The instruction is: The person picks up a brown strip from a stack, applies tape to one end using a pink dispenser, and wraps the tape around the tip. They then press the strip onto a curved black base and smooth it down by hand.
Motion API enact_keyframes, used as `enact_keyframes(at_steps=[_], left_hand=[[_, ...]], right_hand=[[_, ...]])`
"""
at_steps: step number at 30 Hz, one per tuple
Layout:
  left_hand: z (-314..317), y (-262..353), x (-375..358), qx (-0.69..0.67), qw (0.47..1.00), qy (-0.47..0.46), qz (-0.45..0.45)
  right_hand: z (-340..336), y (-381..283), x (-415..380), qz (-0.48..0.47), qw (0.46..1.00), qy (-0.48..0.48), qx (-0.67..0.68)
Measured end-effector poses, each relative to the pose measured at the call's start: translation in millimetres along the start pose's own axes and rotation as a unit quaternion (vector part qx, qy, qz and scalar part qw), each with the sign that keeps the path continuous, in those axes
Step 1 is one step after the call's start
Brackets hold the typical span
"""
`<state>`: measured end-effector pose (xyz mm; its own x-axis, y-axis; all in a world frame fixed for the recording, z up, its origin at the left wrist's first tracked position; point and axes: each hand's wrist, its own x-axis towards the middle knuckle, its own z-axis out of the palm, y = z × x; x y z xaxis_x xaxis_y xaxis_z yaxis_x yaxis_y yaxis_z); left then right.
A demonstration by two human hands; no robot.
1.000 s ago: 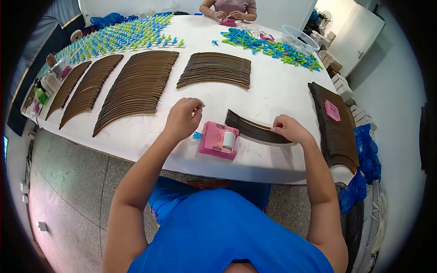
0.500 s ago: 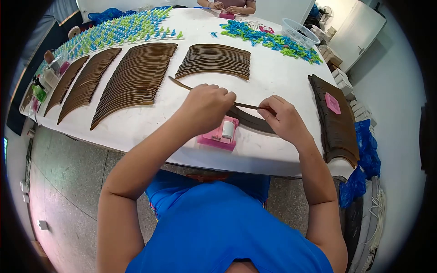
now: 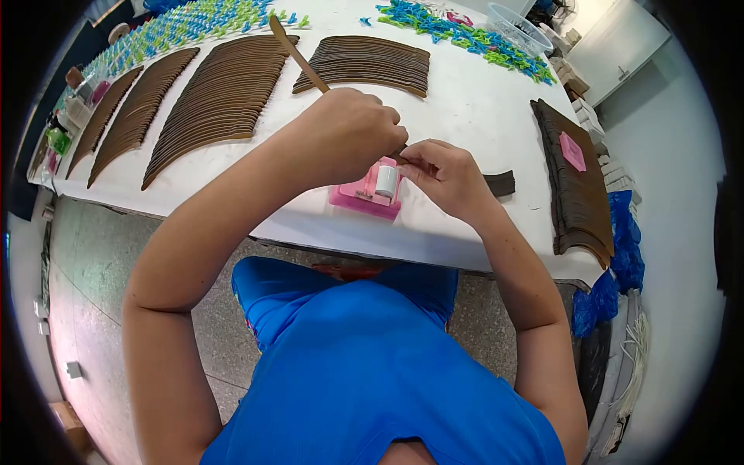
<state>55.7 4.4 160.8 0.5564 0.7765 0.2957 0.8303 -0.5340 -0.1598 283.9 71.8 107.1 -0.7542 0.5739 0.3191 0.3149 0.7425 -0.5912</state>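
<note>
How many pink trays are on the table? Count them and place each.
2. One pink tray with a white roller lies by the table's near edge, below both hands; the other rests on the brown stack at right. More may be hidden.

We see a white table (image 3: 465, 116) | fanned rows of brown curved strips (image 3: 225, 93) | blue-green clips (image 3: 473, 35) | pink tape holder (image 3: 368, 190) | dark strip stack (image 3: 573, 186)

Two hands are at work over the counter (image 3: 465, 116): the left hand (image 3: 349, 132) and the right hand (image 3: 442, 174). One brown strip (image 3: 298, 58) is lifted between them. Five fanned rows of brown strips lie on the counter, too many in each to count. There are two pink pads, one (image 3: 360, 194) under the hands, one (image 3: 573, 151) on the right-hand row. One white roller (image 3: 386, 180). One clear basket (image 3: 508, 14). The blue and green clips (image 3: 473, 35) are too many to count.
</note>
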Motion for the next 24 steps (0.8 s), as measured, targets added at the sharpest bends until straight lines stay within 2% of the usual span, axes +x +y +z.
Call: enact_keyframes(at_steps=[6,16,18,24], left_hand=[[-12.7,4.1,6.4,0.061,0.997,-0.022,0.039],[-8.2,9.8,13.8,0.101,0.992,-0.044,0.053],[-8.0,9.0,13.5,0.106,0.992,-0.040,0.054],[-7.8,6.7,12.0,0.105,0.992,-0.040,0.051]], right_hand=[[17.2,15.0,1.2,-0.060,0.997,0.007,0.046],[29.3,21.2,5.0,-0.035,0.998,-0.027,0.048],[30.2,19.5,5.6,0.008,0.998,-0.037,0.043],[33.4,16.1,7.0,-0.010,0.999,-0.028,0.043]])
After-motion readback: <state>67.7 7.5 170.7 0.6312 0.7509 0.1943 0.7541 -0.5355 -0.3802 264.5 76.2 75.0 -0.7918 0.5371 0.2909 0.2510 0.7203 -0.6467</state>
